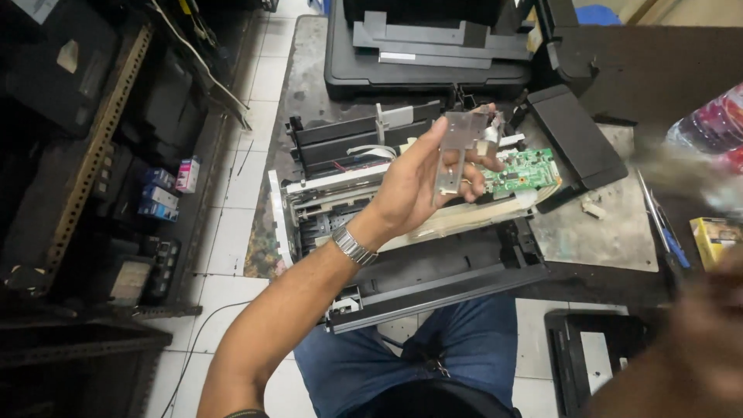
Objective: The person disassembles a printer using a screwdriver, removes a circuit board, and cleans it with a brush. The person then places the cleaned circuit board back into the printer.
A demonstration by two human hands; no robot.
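Observation:
My left hand is raised over an opened printer and holds a flat grey metal bracket between thumb and fingers. A metal watch sits on that wrist. Just right of the bracket lies a green circuit board inside the printer. My right hand is a blurred shape at the lower right corner, near the table's edge; what its fingers do cannot be told.
A second black printer stands at the back. A black lid part rests beside the circuit board. A metal plate, a blue-handled tool, a yellow box and a plastic bottle lie right. Shelves with small boxes line the left.

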